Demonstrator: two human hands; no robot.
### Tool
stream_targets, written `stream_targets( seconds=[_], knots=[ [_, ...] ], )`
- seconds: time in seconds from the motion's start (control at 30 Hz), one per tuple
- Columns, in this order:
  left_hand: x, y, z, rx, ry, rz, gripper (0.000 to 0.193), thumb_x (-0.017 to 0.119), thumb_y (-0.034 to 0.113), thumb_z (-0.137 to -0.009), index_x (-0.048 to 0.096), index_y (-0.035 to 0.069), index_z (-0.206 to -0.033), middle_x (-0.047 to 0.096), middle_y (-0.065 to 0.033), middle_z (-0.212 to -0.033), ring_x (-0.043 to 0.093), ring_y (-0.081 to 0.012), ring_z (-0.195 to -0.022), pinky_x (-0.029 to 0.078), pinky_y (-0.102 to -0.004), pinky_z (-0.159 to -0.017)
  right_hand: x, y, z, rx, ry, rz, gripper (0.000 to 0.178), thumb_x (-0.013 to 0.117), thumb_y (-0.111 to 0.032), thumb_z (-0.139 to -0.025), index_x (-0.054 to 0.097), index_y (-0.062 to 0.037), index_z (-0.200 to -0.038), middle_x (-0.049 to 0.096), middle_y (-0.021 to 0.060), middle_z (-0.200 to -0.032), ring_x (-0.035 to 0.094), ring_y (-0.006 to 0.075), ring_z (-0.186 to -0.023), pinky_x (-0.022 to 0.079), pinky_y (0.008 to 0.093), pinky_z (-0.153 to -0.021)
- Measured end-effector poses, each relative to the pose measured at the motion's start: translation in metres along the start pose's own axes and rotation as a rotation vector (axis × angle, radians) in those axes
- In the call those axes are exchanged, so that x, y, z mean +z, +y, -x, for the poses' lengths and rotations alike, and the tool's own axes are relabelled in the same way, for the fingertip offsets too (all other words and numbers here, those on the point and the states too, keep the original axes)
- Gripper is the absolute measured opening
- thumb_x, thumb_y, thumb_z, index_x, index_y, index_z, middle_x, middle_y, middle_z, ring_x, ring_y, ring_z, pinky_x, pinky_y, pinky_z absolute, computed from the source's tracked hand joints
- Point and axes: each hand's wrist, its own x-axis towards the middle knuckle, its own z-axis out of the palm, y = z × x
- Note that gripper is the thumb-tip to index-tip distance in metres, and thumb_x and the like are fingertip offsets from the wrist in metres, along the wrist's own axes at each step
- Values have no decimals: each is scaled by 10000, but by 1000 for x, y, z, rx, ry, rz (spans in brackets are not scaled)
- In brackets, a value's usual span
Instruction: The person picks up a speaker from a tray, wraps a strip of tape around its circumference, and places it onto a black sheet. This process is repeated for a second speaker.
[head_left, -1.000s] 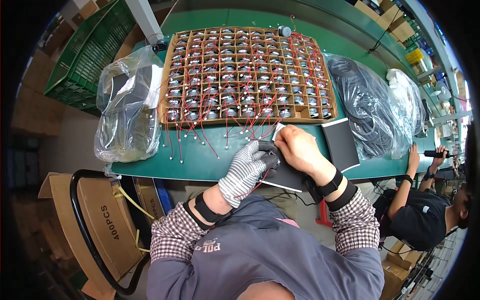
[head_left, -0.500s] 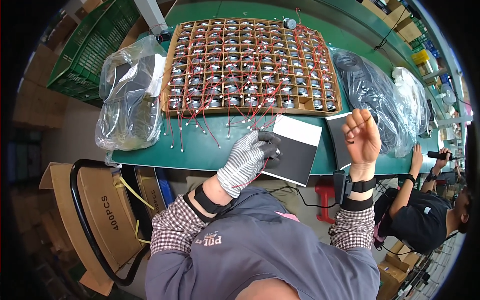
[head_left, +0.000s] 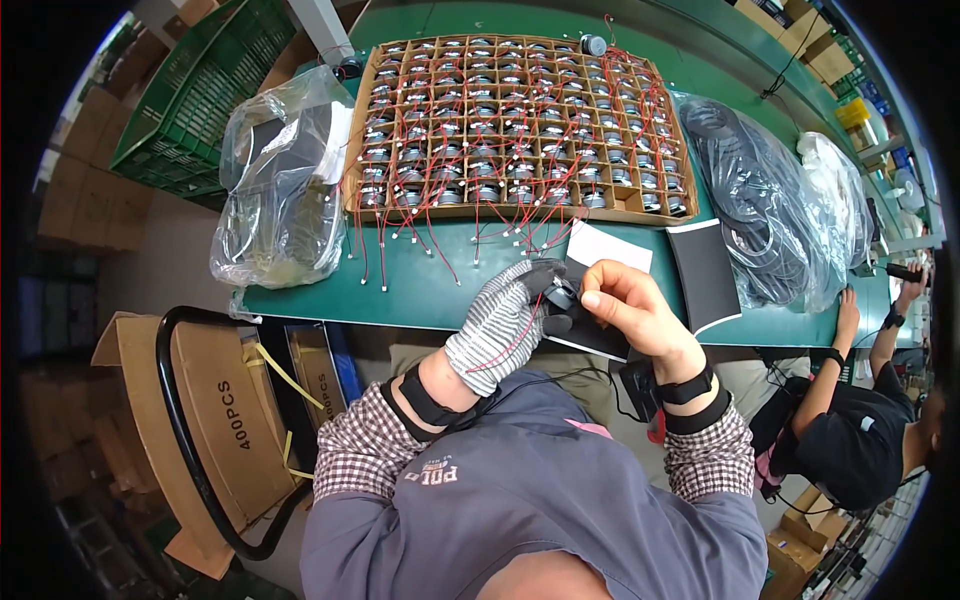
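My left hand [head_left: 500, 322], in a striped glove with dark fingertips, grips a small round speaker [head_left: 560, 295] above the table's front edge. A red wire from the speaker trails back over the glove. My bare right hand [head_left: 645, 312] is at the speaker's right side, its thumb and index finger pinched together. Whatever lies between those fingertips is too small to make out. Under the hands lies a black sheet with a white band [head_left: 612, 245], partly covered. A second black sheet [head_left: 703, 275] rests to its right.
A divided cardboard tray [head_left: 480, 213] of speakers with red wires fills the table's middle. Plastic bags of black sheets [head_left: 285, 190] and black rings [head_left: 750, 200] flank it. One speaker [head_left: 593, 46] sits at the tray's far edge. A co-worker [head_left: 850, 430] is at the right.
My right hand has come left and down from above the right sheet, where a thin dark strip showed at its fingers, to the speaker. The left hand still holds the speaker.
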Motion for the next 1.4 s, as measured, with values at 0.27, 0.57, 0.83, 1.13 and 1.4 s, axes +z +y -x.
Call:
stream_targets(
  seconds=[0.27,0.57,0.83,1.13,1.4],
  knots=[
    [0,3,8,327,-85,-657,216,481,109,-877,526,15,-1065,559,-62,-972,572,-156,-868,523,-294,-743,5,1,-2,41,19,-16,135,581,-147,-850,503,-64,-776,422,-82,-680,347,11,-607,280,173,-520],
    [5,2,12,-7,36,110,192,489,168,-898,554,33,-1017,568,-61,-905,570,-150,-810,518,-293,-698,7,4,-4,91,3,17,126,582,-137,-842,514,-59,-771,432,-81,-676,358,11,-605,287,175,-511],
    [16,11,20,-106,119,142,204,529,94,-869,537,10,-1054,563,-62,-901,567,-141,-820,525,-283,-670,10,-2,-2,69,47,229,133,583,-137,-841,538,-35,-768,481,-58,-686,394,16,-618,329,180,-537],
    [19,16,25,120,184,-13,344,590,-28,-792,495,-10,-1123,566,-64,-927,548,-119,-837,487,-259,-719,-12,-14,11,-159,354,-59,164,624,-143,-799,527,-35,-721,484,-55,-648,402,36,-573,317,197,-509],
    [16,11,26,521,229,-371,402,607,-77,-744,499,-3,-1124,569,-59,-933,543,-131,-841,446,-258,-796,8,-24,18,-309,355,973,227,706,-123,-702,529,-29,-595,470,15,-526,460,104,-499,345,246,-463]
  ],
)
